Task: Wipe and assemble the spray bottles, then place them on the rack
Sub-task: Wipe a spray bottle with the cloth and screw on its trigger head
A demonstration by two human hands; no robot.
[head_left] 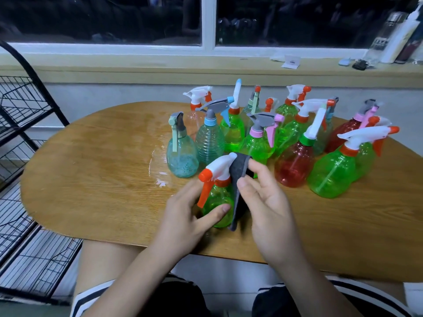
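Step in hand: wiping. Left hand (183, 216) grips the green bottle (217, 202) low on its body, thumb across the front and fingers curled round the far side. The bottle is upright at the near edge of the table (91, 179), in front of the rest. Can't tell if its base rests on the wood or hangs just above. Its white spray head (219, 167), with orange nozzle and trigger, looks already seated on the neck, nozzle pointing left.

Right hand (267, 202) pinches a dark grey cloth (238, 177) between thumb and fingertips, other fingers relaxed. The cloth is draped over the back of the spray head and hangs down the bottle's right side, touching it.

Behind is a cluster of other bottles (256, 143) in green, red, teal and clear, standing, heads on as far as I can see. The black wire rack (27, 124) is at far left, well apart. The rack shelves in view carry no bottles, so I'd put the task early. Wet patch (160, 165) on the table just left of the cluster.

Next move, my read: run the cloth down and round the body, left hand turning the bottle to expose the hidden side. Then check the collar is tight and carry it left to the rack. That calls for a firm hold — wet plastic is likely slippery — and clearance from the neighbours' triggers close behind.
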